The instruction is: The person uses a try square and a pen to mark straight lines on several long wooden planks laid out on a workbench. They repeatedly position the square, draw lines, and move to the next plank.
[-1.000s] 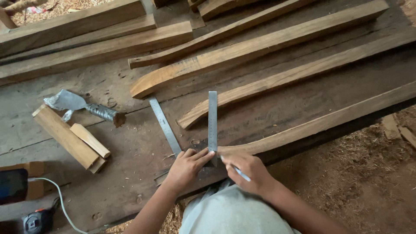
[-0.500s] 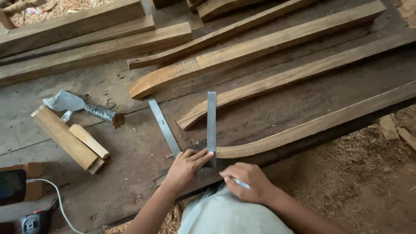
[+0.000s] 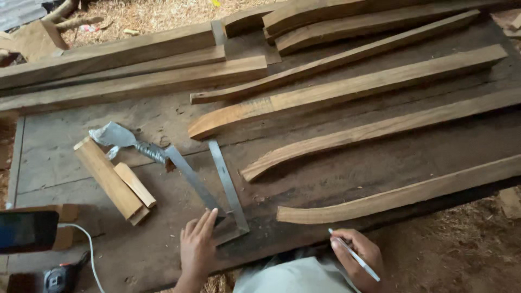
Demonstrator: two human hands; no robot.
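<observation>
My left hand (image 3: 198,244) lies flat with fingers apart on the dark wooden workbench (image 3: 65,152), its fingertips touching the corner of a metal square (image 3: 225,187) that lies flat on the bench. My right hand (image 3: 358,258) is closed around a thin white pencil (image 3: 355,255), just below the near end of a long curved wooden strip (image 3: 401,196). That strip runs along the bench's front edge to the right.
Several more curved and straight wooden pieces (image 3: 347,89) lie across the bench behind. Two short wood blocks (image 3: 111,182) and a tape-wrapped blade tool (image 3: 127,141) sit at left. A phone (image 3: 27,230) with cable and a small device (image 3: 57,279) rest at the lower left. Sawdust covers the ground.
The metal square has been taken off the curved strip and laid flat to the left. My right hand with the pencil has drawn back toward me.
</observation>
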